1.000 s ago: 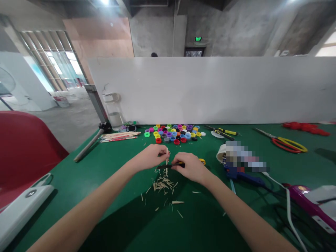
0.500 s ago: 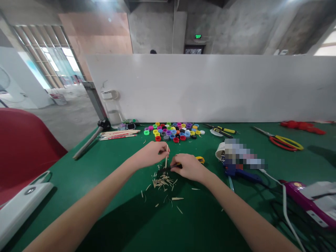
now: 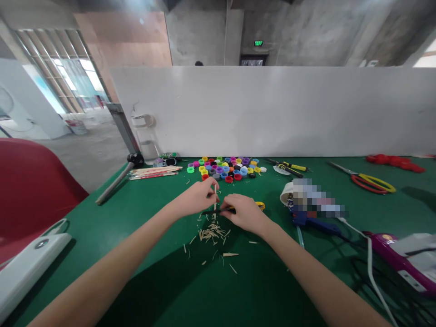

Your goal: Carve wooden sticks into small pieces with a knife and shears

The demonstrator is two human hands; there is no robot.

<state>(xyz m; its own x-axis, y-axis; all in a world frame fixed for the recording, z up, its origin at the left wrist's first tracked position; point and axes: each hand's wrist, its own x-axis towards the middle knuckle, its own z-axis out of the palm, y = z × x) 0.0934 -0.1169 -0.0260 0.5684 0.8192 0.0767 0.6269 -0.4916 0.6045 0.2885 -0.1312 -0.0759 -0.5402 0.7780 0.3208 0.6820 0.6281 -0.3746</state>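
Observation:
My left hand (image 3: 196,197) pinches a thin wooden stick (image 3: 215,198) and holds it upright over the green table (image 3: 136,236). My right hand (image 3: 242,212) is closed on a yellow-handled knife (image 3: 235,210), whose dark blade lies across the stick's lower end. A heap of pale wood shavings (image 3: 213,234) lies just below both hands.
Coloured plastic rings (image 3: 226,166) are spread behind the hands, with wooden sticks (image 3: 153,173) and a hammer (image 3: 117,180) to the left. Screwdrivers (image 3: 288,169), red scissors (image 3: 369,181), a blue glue gun (image 3: 313,222) and cables lie to the right. A white partition (image 3: 272,109) closes off the back.
The knife blade has shifted slightly along the stick and both hands sit a little higher in view. The shavings stay in place.

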